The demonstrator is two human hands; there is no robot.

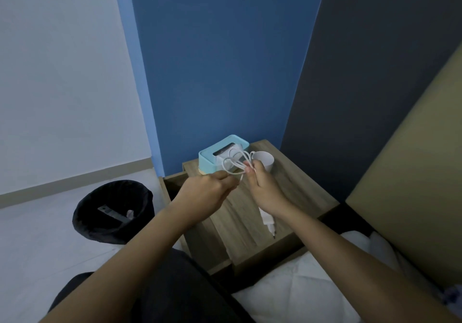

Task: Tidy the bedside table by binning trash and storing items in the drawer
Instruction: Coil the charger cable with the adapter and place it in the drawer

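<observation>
Both hands hold a white charger cable [235,165] in loops above the wooden bedside table [295,187]. My left hand [203,192] pinches one end of the loops, and my right hand [265,187] grips the other side. The white plug adapter [267,221] hangs below my right wrist, near the table's front edge. At the back of the table stand a teal tissue box [212,152] and a white cup [265,160]. The drawer [172,185] is pulled open on the table's left side, its inside dark.
A black bin [112,210] with a few scraps inside stands on the floor to the left. White bedding [312,285] lies at lower right beside a tan headboard [412,185]. A blue wall rises behind the table.
</observation>
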